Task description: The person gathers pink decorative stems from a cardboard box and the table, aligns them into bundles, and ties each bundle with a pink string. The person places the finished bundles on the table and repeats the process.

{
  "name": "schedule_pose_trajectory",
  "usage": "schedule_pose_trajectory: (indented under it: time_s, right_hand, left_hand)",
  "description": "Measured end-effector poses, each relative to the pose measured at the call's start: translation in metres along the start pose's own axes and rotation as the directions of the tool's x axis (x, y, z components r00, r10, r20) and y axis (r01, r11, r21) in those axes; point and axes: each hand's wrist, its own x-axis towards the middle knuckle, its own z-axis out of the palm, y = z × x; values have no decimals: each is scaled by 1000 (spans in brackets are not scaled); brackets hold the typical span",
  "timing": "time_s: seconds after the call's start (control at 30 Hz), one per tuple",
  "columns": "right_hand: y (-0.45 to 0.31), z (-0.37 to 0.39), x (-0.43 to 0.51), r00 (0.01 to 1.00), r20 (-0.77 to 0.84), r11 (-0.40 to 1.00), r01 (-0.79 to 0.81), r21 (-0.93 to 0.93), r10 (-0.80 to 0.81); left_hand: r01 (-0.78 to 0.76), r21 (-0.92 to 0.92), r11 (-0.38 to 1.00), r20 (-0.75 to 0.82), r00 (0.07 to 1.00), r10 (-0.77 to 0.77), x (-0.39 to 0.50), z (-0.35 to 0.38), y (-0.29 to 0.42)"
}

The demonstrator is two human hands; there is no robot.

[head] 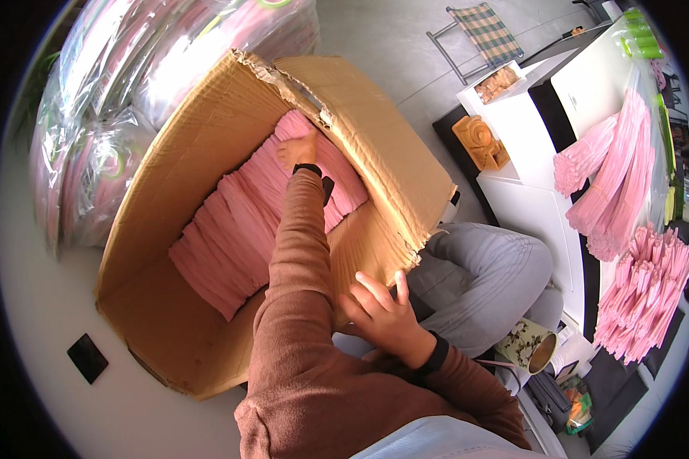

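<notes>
A worn cardboard box (166, 344) stands open before me, with torn flap edges. Inside it, bundles of thin pink strips (235, 229) lie side by side in a row. My left hand (300, 150) reaches deep into the box and lies on the bundles at the far end, fingers curled downward. Whether those fingers grip any strips is hidden. Beside the box's near right edge is my right hand (382, 315), fingers spread and nothing in it. Both wrists wear dark bands.
Large clear plastic bags (149, 74) of pink goods stand beyond the box. At right, a white table (534, 137) bears loose pink bundles (614, 178) and a dense pink pile (643, 292). A checked folding stool (485, 34) and a floral cylinder (528, 347) are nearby.
</notes>
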Motion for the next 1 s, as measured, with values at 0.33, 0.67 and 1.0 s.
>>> schedule_pose_trajectory:
  time_s: [0.33, 0.67, 1.0]
  right_hand:
    - [2, 2, 0, 999, -46, 999, 26, -37, -27]
    - [-1, 1, 9, 999, -48, 989, 7, 148, 0]
    - [-2, -38, 1, 999, -31, 929, 3, 371, 9]
  left_hand:
    - [-218, -602, 768, 76, 942, 327, 24, -4, -33]
    - [-172, -953, 249, 156, 426, 891, -43, -210, -96]
    - [-538, -826, -169, -290, 148, 946, -151, -477, -88]
